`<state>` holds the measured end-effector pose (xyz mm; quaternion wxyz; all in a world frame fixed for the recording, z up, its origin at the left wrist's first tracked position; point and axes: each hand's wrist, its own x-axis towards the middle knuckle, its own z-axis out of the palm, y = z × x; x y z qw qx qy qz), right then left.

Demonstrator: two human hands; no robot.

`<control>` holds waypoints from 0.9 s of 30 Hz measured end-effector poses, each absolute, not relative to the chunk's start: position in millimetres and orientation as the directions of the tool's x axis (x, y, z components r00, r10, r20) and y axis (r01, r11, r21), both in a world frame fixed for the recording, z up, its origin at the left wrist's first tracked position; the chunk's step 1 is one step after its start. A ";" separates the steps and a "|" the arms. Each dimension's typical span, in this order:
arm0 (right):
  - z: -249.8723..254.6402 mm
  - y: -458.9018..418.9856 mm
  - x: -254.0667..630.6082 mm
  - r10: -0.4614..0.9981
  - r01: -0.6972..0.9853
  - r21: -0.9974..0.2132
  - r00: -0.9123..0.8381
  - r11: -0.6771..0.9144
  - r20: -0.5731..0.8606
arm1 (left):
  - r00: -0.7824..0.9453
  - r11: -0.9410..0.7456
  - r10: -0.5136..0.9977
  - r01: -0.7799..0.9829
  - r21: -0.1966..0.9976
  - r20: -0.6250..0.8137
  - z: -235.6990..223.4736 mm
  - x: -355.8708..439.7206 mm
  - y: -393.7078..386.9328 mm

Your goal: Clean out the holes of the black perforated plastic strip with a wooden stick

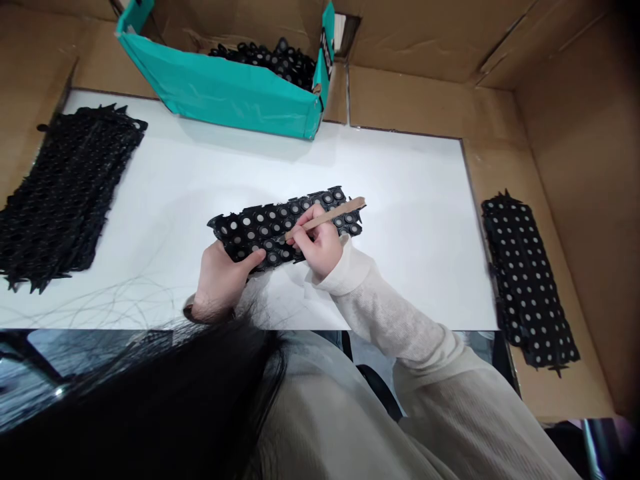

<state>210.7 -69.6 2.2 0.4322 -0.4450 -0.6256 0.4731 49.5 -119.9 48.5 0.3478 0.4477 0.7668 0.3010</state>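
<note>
A black sheet with rows of round cells [260,230] lies slightly tilted on the white tabletop, pale discs showing in its cells. At its lower left edge, my left hand [223,273] grips the sheet, thumb on top and the other fingers hidden beneath. My right hand [323,245] is closed around a flat wooden stick [337,212], pinched like a pen. The stick's lower tip touches or hovers just over a cell near the sheet's middle; I cannot tell which. Its other end points up to the right, past the sheet's far edge.
A teal box [240,90] of small black round parts stands at the back. Stacked black perforated sheets [75,187] lie on the left. More black sheets with pale dots [530,287] rest on cardboard at the right. Cardboard walls [425,47] surround the white tabletop [415,200].
</note>
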 end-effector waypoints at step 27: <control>6.1 -71.2 212.4 0.942 0.267 -0.933 -0.297 0.241 0.158 | -0.438 0.303 0.897 0.703 0.643 0.057 19.3 55.7 -113.9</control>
